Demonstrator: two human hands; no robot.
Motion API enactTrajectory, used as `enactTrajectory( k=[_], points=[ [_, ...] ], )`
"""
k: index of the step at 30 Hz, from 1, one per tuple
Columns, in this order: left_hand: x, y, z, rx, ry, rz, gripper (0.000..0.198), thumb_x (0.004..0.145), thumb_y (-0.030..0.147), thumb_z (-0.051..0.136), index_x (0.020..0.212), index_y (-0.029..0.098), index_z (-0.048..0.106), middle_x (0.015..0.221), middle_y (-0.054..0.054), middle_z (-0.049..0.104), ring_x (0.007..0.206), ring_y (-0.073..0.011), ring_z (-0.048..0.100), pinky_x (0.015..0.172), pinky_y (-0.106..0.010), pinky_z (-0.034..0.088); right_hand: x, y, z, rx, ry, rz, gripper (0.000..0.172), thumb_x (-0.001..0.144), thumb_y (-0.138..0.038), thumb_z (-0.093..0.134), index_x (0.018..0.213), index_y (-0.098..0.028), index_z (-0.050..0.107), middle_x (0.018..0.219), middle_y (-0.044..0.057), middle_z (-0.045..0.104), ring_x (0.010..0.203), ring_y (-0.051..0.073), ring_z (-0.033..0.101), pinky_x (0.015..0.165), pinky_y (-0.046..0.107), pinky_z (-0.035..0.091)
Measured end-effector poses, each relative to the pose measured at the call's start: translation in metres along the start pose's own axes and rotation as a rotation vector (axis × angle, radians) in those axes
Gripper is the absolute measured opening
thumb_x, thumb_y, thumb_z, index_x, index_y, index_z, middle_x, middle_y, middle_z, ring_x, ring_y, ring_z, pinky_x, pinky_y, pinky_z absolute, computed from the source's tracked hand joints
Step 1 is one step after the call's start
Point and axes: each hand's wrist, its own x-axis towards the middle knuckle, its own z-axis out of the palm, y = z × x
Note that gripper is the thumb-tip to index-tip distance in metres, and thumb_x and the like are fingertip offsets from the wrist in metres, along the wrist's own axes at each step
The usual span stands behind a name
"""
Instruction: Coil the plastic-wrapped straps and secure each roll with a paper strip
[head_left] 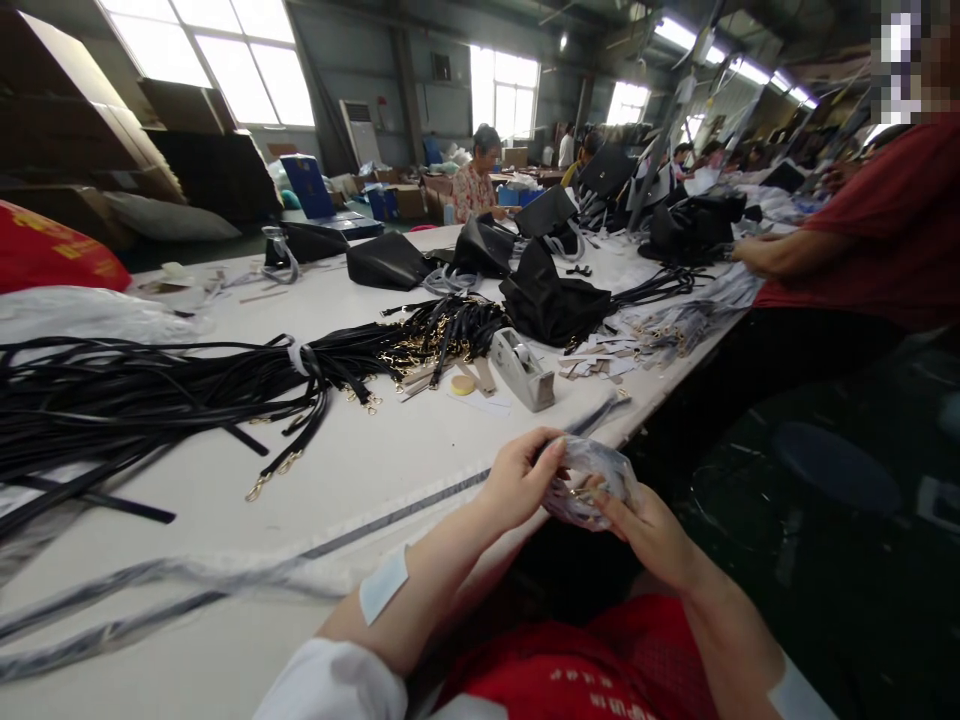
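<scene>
Two hands, one bundle: your left hand grips the left side of a wrapped bundle, thumb on top, and your right hand holds its right side, fingers curled against the film. Count on the table: one grey tape dispenser, one yellow disc just beside it, one long heap of black straps bound by one white band, two wrapped lengths at lower left. Gold clips and black bags are several of each, overlapping too much for a sure count. Two co-workers nearest, one in a red shirt at the right, one in a patterned top across the table. The bundle is rounded, crinkled, clear and glossy, bluish-grey in places, with a bit of gold metal inside; finer detail is blurred. It sits at the table's near edge, between your hands; you cannot tell whether it touches the tabletop. That edge slants up and away to the right, dark floor below it, one round stool well apart. Pale tabletop shows between the strap heap and your left forearm.
</scene>
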Motion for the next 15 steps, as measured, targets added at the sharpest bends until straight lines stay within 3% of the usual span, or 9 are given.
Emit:
enactTrajectory(
  k=[4, 7, 9, 11, 15],
  points=[
    [-0.005, 0.014, -0.007, 0.283, -0.168, 0.235, 0.037, 0.097, 0.034, 0.04, 0.121, 0.018, 0.063, 0.102, -0.009, 0.068, 0.088, -0.0189, 0.063, 0.081, -0.03, 0.05, 0.001, -0.02, -0.013, -0.136, -0.234, -0.011, 0.032, 0.095, -0.046, 0.049, 0.097, -0.018, 0.065, 0.09, 0.005, 0.068, 0.086, 0.023, 0.062, 0.08, 0.031, 0.049],
    [-0.007, 0.02, -0.006, 0.408, -0.352, 0.339, 0.035, 0.097, 0.031, 0.04, 0.117, 0.018, 0.066, 0.099, -0.01, 0.068, 0.087, -0.0188, 0.062, 0.081, -0.029, 0.049, 0.001, -0.027, -0.015, -0.22, -0.339, -0.009, 0.031, 0.097, -0.04, 0.046, 0.104, -0.019, 0.067, 0.101, 0.007, 0.07, 0.094, 0.025, 0.064, 0.085, 0.034, 0.049],
    [-0.008, 0.02, -0.002, 0.414, -0.413, 0.34, 0.032, 0.097, 0.03, 0.042, 0.111, 0.017, 0.068, 0.097, -0.01, 0.069, 0.086, -0.0182, 0.063, 0.079, -0.028, 0.049, 0.002, -0.026, -0.015, -0.244, -0.358, -0.013, 0.03, 0.096, -0.039, 0.047, 0.104, -0.019, 0.069, 0.101, 0.007, 0.071, 0.095, 0.026, 0.065, 0.085, 0.033, 0.049],
    [-0.007, 0.015, 0.002, 0.383, -0.366, 0.309, 0.032, 0.097, 0.03, 0.043, 0.106, 0.016, 0.069, 0.094, -0.009, 0.071, 0.083, -0.0177, 0.064, 0.077, -0.026, 0.049, 0.002, -0.021, -0.016, -0.242, -0.336, -0.029, 0.03, 0.095, -0.04, 0.05, 0.1, -0.018, 0.069, 0.095, 0.006, 0.071, 0.09, 0.025, 0.065, 0.081, 0.032, 0.049],
    [-0.005, 0.002, 0.007, 0.33, -0.103, 0.215, 0.031, 0.096, 0.033, 0.047, 0.097, 0.016, 0.074, 0.086, -0.008, 0.073, 0.078, -0.0173, 0.066, 0.072, -0.025, 0.049, 0.011, -0.001, -0.028, -0.133, -0.229, -0.052, 0.037, 0.088, -0.05, 0.059, 0.099, -0.015, 0.065, 0.081, 0.004, 0.067, 0.071, 0.019, 0.06, 0.063, 0.026, 0.047]
  ],
)
